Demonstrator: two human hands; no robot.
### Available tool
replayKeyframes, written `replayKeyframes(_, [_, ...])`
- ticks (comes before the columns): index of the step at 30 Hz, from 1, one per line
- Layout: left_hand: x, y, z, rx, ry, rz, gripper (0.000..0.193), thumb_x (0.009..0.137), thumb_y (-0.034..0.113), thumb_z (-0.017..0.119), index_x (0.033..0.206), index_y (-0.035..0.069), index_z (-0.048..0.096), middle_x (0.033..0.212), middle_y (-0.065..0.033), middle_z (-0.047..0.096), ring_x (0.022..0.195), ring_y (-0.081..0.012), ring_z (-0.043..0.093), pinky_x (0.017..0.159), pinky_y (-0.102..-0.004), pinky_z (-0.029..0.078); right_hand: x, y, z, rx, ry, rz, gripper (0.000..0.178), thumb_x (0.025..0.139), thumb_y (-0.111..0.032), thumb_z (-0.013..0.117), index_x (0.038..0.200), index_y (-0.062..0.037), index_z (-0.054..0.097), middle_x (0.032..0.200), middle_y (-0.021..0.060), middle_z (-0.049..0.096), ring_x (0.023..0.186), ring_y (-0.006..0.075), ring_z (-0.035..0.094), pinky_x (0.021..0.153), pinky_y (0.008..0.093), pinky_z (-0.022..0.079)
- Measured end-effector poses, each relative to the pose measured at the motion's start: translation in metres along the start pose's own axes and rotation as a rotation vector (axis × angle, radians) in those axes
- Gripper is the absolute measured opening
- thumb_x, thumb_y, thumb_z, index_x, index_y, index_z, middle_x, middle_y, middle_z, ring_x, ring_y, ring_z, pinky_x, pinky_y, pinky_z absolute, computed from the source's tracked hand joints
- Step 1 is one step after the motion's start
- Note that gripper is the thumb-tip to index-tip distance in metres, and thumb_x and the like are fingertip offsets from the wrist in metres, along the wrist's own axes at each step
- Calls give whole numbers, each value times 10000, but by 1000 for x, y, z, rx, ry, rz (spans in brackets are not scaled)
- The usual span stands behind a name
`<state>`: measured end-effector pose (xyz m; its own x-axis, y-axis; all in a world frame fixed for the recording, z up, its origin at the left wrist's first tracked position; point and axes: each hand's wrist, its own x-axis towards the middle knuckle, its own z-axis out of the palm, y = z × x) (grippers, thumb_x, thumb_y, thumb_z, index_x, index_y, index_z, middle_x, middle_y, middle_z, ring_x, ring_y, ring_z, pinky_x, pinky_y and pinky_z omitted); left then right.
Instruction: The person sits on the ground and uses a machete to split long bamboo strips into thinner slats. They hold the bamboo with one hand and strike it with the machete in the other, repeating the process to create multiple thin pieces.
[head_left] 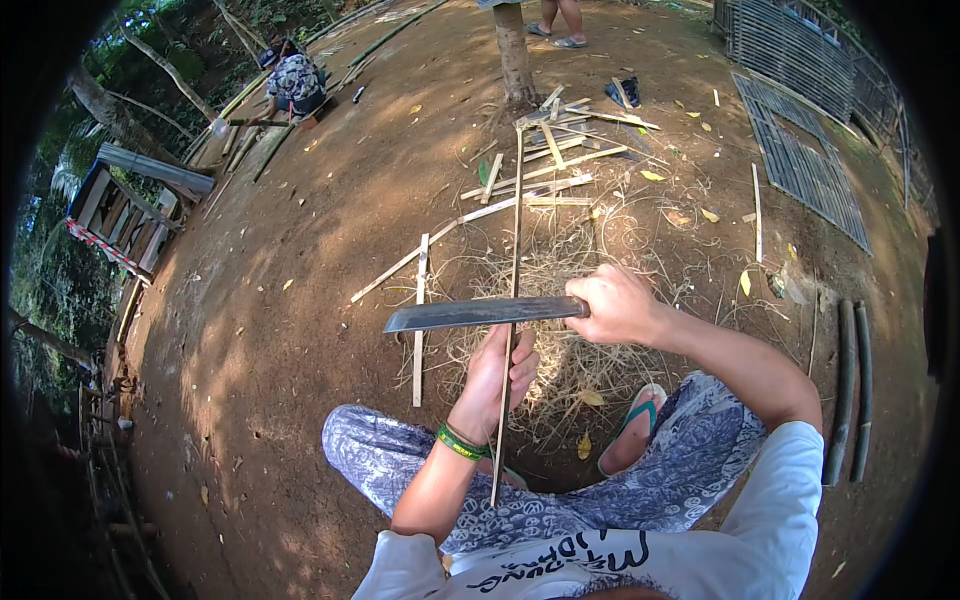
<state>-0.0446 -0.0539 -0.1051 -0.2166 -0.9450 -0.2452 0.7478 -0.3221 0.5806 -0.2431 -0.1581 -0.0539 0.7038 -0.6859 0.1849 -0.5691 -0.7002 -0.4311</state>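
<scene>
My right hand is closed round the handle of a machete, whose long dark blade points left. The blade lies across a long thin bamboo strip, just beyond my left hand. That hand has its fingers wrapped round the strip. Its near end reaches my lap, and its far end stretches to the bamboo pieces by the tree. Below the blade and around my feet, curly bamboo shavings cover the ground.
Split bamboo slats lie heaped near a tree trunk. Two dark poles rest at the right, beyond them a woven bamboo panel. A person crouches at far left; another person's legs show at the top.
</scene>
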Motion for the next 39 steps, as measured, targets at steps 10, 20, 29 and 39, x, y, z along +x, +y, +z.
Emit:
replayKeyframes(10, [-4, 1, 31, 377, 45, 265, 493, 1101, 367, 358, 1490, 64, 360, 540, 44, 390, 364, -55, 360, 336, -204, 290, 0, -16, 4, 4, 36, -149, 147, 695, -199, 676, 674, -71, 607, 575, 150, 622, 540, 362, 639, 544, 469, 522])
replayKeyframes(20, [-12, 6, 32, 289, 48, 183, 448, 1104, 347, 351, 1482, 112, 391, 534, 45, 386, 372, -58, 343, 355, -206, 289, 9, -16, -1, -128, 30, -181, 181, 663, -198, 682, 740, -45, 627, 611, 160, 650, 586, 353, 677, 581, 462, 558])
replayKeyframes(29, [-44, 6, 45, 287, -1, 149, 440, 1115, 291, 310, 1475, 54, 400, 539, 42, 358, 364, -51, 307, 344, -204, 270, 24, 29, -31, -142, 103, 292, 181, 819, -208, 626, 807, -38, 687, 605, 154, 653, 548, 296, 662, 589, 436, 567])
replayKeyframes(39, [-35, 9, 26, 275, 97, 153, 351, 1112, 279, 331, 1336, 73, 505, 537, 25, 369, 376, -78, 324, 352, -219, 263, 23, 15, -10, -225, -4, 9, 193, 685, -248, 662, 800, -94, 679, 635, 157, 660, 635, 350, 692, 603, 495, 556])
